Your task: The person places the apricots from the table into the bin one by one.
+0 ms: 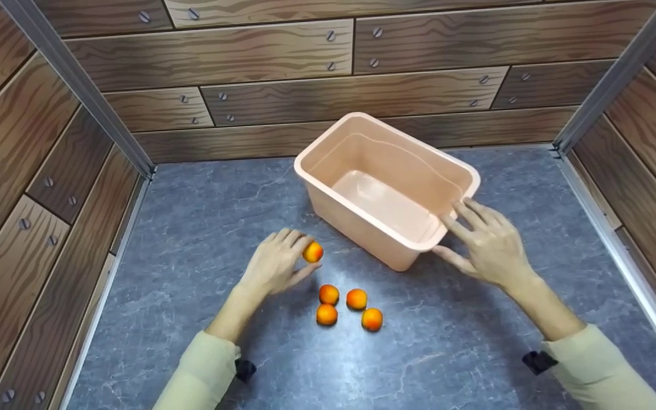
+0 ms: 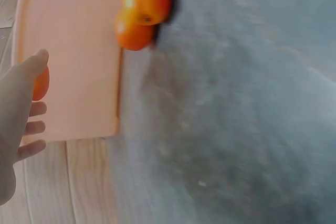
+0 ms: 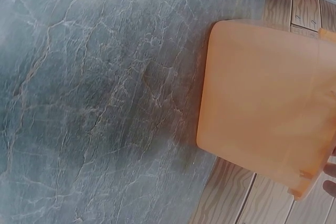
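My left hand (image 1: 274, 259) holds a small round orange-and-red fruit (image 1: 314, 252) between its thumb and fingers, above the floor and left of a peach-coloured plastic bin (image 1: 356, 233). The left wrist view shows the held fruit (image 2: 40, 85) partly covered by the thumb. My right hand (image 1: 493, 245) grips the bin's right-hand rim, fingers over the edge and thumb on the outer side. Several more loose fruits (image 1: 327, 314) sit close together in front of the bin. The bin stands upright at an angle, and its visible inside floor is bare.
Dark grey marbled flooring (image 1: 203, 228) lies under everything. Wood-patterned panels (image 1: 282, 57) form a back wall and two side walls, with metal strips (image 1: 618, 210) along the corners and lower edges.
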Demonstrator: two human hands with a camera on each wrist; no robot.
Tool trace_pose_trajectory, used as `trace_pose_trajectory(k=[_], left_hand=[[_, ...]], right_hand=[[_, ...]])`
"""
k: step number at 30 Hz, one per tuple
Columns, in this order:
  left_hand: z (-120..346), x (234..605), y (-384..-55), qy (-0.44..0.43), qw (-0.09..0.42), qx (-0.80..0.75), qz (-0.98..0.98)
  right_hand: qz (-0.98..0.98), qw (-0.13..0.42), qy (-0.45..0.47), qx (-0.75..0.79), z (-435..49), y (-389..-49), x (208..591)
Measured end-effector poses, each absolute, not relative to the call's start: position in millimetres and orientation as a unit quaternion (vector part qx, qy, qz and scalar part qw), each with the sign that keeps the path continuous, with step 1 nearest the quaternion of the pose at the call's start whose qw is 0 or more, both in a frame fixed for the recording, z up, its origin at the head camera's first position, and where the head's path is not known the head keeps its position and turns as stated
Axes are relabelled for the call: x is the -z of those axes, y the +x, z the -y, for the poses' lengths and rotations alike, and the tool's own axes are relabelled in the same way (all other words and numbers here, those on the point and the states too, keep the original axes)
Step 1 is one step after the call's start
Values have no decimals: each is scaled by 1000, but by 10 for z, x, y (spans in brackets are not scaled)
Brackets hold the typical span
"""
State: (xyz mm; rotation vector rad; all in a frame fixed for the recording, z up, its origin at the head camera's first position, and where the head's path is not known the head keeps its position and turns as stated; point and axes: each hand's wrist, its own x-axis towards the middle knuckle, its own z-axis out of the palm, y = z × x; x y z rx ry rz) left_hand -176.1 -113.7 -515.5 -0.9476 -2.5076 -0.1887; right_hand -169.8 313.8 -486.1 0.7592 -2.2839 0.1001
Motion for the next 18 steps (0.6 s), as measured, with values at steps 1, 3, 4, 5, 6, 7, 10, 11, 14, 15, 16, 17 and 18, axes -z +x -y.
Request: trace_pose_trajectory(k=[1,3,4,5,6,7,10,11,14,15,16,17,18], left_hand=[[1122,5126,-1781,-344,230,71,908],[1091,5067,-1821,-346,234,75,905],[1080,5045,-1840,-347,237,76,904],[1069,5022,-1858,-347,239,78,904],[1058,4999,-1877,-349,242,79,902],[1046,4973,-1897,-350,245,81,901],[1010,4895,-1959,-354,258,83,895],[995,4868,-1981,-356,263,87,893],[946,4781,-2041,-361,276,93,886],[929,4750,-2058,-362,278,94,885],[913,4720,-2074,-364,281,98,883],[897,4693,-2092,-365,282,100,882],[881,4663,-2109,-366,283,100,881]], right_hand=[[886,357,293,-41,-3137,-1698,4863],[886,358,293,-41,-3135,-1698,4865],[886,357,293,-42,-3132,-1697,4866],[885,357,295,-41,-3130,-1699,4866],[886,356,295,-43,-3127,-1698,4867],[885,356,296,-42,-3125,-1700,4867],[886,354,295,-45,-3123,-1706,4865],[886,355,295,-44,-3124,-1707,4864],[884,358,296,-44,-3131,-1709,4863],[884,358,297,-43,-3133,-1708,4864],[883,360,299,-42,-3135,-1708,4865],[882,362,300,-42,-3136,-1708,4865],[881,363,301,-43,-3137,-1709,4865]])
